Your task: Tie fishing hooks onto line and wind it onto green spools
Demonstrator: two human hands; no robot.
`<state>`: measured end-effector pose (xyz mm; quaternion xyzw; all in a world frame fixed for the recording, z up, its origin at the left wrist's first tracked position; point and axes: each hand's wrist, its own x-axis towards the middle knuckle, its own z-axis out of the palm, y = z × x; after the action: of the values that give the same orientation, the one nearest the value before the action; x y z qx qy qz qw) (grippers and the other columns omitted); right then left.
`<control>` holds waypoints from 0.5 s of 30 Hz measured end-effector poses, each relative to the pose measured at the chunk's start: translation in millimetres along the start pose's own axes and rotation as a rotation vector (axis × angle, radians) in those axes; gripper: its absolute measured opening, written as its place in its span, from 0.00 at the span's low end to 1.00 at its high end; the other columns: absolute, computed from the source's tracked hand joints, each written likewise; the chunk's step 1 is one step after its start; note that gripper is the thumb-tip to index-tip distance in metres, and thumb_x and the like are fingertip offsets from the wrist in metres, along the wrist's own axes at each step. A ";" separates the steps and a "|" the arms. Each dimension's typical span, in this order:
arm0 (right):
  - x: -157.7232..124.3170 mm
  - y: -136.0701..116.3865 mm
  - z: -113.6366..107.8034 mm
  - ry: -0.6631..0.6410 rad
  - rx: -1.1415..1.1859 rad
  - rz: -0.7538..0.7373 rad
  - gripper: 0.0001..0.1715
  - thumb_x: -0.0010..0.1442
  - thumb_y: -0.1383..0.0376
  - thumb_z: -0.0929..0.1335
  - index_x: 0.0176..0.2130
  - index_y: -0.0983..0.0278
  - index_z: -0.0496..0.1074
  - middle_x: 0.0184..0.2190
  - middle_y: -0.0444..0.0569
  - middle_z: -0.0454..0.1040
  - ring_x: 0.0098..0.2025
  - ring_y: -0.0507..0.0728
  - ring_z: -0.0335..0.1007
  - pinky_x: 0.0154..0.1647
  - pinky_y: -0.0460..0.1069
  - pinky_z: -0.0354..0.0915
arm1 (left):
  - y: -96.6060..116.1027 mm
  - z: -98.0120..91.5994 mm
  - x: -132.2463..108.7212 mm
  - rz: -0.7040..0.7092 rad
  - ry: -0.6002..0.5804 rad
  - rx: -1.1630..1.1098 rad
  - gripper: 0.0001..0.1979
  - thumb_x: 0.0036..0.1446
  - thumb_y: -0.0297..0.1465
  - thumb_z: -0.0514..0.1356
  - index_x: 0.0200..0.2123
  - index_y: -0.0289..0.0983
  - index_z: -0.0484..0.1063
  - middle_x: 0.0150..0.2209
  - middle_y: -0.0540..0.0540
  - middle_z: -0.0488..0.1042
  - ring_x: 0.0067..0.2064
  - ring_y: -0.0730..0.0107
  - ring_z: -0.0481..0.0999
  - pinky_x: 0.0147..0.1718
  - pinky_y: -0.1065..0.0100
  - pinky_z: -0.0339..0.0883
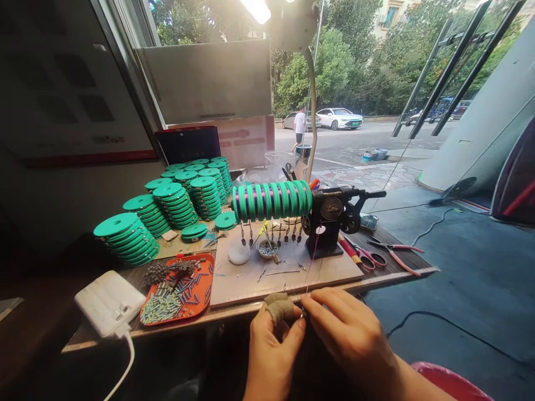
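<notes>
My left hand (271, 341), with tan cloth covers on two fingers, pinches a small dark metal fitting (302, 314) at the table's front edge. Close against it, my right hand (350, 328) has its thumb and index finger closed on a thin pink line (310, 272). The line runs up toward a black winding machine (332, 211). On the machine's shaft sits a row of green spools (271, 200) wound with dark purple line. Several small weighted pieces (286, 238) hang below the spools. My fingers partly hide the fitting, so its exact kind is unclear.
An orange tray (204, 295) of small tubes and a white power bank (109, 301) with a cable are at left. Green spool stacks (169, 200) stand behind. A small bowl (267, 249) is on the board (326, 273). Scissors (370, 258) and pliers (397, 250) lie right.
</notes>
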<state>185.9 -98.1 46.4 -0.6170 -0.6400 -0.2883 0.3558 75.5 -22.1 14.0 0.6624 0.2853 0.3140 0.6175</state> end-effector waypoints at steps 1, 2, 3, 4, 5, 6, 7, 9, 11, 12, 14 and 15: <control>-0.2 0.0 0.1 -0.002 -0.003 -0.002 0.18 0.61 0.72 0.59 0.26 0.69 0.72 0.23 0.52 0.74 0.25 0.54 0.69 0.26 0.47 0.66 | -0.1 0.0 -0.2 0.008 0.001 0.007 0.08 0.48 0.34 0.61 0.30 0.34 0.73 0.30 0.45 0.74 0.33 0.65 0.72 0.35 0.68 0.65; -0.5 -0.1 0.4 -0.002 -0.005 -0.003 0.18 0.61 0.72 0.59 0.26 0.69 0.72 0.23 0.52 0.74 0.25 0.54 0.69 0.26 0.47 0.66 | -0.2 0.1 -0.3 0.015 0.004 0.009 0.08 0.48 0.34 0.61 0.30 0.34 0.73 0.30 0.45 0.74 0.33 0.65 0.72 0.35 0.68 0.65; -0.9 -0.2 0.8 -0.005 0.001 -0.008 0.17 0.61 0.72 0.59 0.26 0.69 0.72 0.23 0.53 0.74 0.25 0.54 0.69 0.25 0.47 0.66 | -0.2 0.2 -0.2 0.021 0.006 0.008 0.08 0.48 0.34 0.61 0.30 0.34 0.73 0.30 0.45 0.74 0.33 0.65 0.72 0.34 0.69 0.64; -1.5 -0.3 1.5 -0.011 0.019 -0.016 0.17 0.61 0.72 0.59 0.27 0.69 0.72 0.23 0.53 0.74 0.25 0.54 0.69 0.26 0.47 0.66 | -0.1 0.3 -0.1 0.022 0.005 0.005 0.09 0.48 0.34 0.62 0.30 0.34 0.73 0.30 0.45 0.74 0.33 0.65 0.71 0.34 0.69 0.64; -2.3 -0.3 2.2 -0.017 0.047 -0.026 0.16 0.61 0.72 0.59 0.27 0.69 0.72 0.24 0.53 0.74 0.26 0.54 0.69 0.26 0.48 0.67 | 0.0 0.4 0.1 0.019 -0.001 0.000 0.09 0.48 0.34 0.62 0.30 0.34 0.74 0.30 0.45 0.74 0.33 0.66 0.71 0.33 0.69 0.64; -3.3 -0.1 2.9 -0.026 0.079 -0.035 0.16 0.61 0.72 0.59 0.29 0.69 0.72 0.24 0.53 0.74 0.27 0.55 0.69 0.27 0.48 0.67 | 0.3 0.5 0.3 0.013 -0.005 -0.004 0.09 0.47 0.34 0.62 0.30 0.34 0.74 0.29 0.45 0.73 0.32 0.66 0.71 0.32 0.70 0.64; -4.4 0.2 3.5 -0.035 0.112 -0.041 0.15 0.61 0.72 0.59 0.30 0.70 0.72 0.24 0.53 0.74 0.27 0.55 0.69 0.28 0.48 0.67 | 0.5 0.6 0.5 0.006 -0.007 -0.007 0.09 0.47 0.34 0.62 0.30 0.34 0.74 0.28 0.46 0.73 0.30 0.67 0.70 0.30 0.70 0.64; -6.9 1.6 4.3 -0.057 0.171 -0.023 0.13 0.61 0.71 0.60 0.32 0.70 0.72 0.25 0.53 0.74 0.28 0.55 0.69 0.28 0.48 0.68 | 0.6 0.7 0.7 -0.003 -0.003 -0.010 0.09 0.46 0.33 0.63 0.31 0.34 0.75 0.28 0.46 0.73 0.28 0.69 0.69 0.29 0.71 0.63; -9.2 3.6 4.4 -0.077 0.216 0.027 0.12 0.60 0.71 0.60 0.33 0.69 0.72 0.27 0.53 0.74 0.29 0.54 0.69 0.28 0.48 0.68 | 0.4 0.9 0.8 -0.002 0.008 -0.014 0.09 0.46 0.33 0.63 0.31 0.34 0.75 0.29 0.45 0.74 0.29 0.68 0.70 0.30 0.70 0.64; -10.3 4.6 4.4 -0.085 0.239 0.053 0.12 0.60 0.71 0.60 0.34 0.68 0.72 0.28 0.52 0.74 0.29 0.54 0.69 0.29 0.47 0.68 | 0.2 0.9 0.8 -0.004 0.011 -0.021 0.09 0.46 0.33 0.63 0.31 0.34 0.75 0.29 0.45 0.74 0.30 0.67 0.71 0.31 0.70 0.65; -12.2 6.4 4.7 -0.090 0.276 0.081 0.11 0.59 0.72 0.61 0.36 0.68 0.72 0.29 0.52 0.74 0.29 0.53 0.69 0.29 0.47 0.68 | -0.1 1.2 1.0 -0.009 0.013 -0.049 0.09 0.47 0.33 0.62 0.31 0.34 0.75 0.30 0.44 0.75 0.33 0.65 0.72 0.34 0.68 0.65; -13.0 7.0 5.0 -0.087 0.291 0.083 0.11 0.59 0.72 0.61 0.36 0.67 0.72 0.29 0.52 0.74 0.29 0.53 0.69 0.29 0.47 0.68 | 0.0 1.3 1.1 -0.011 0.015 -0.066 0.09 0.47 0.33 0.62 0.31 0.34 0.75 0.30 0.44 0.75 0.33 0.64 0.73 0.35 0.68 0.65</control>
<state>192.2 -101.2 32.5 -0.5967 -0.6639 -0.1507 0.4249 77.2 -22.0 14.0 0.6376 0.2832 0.3247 0.6386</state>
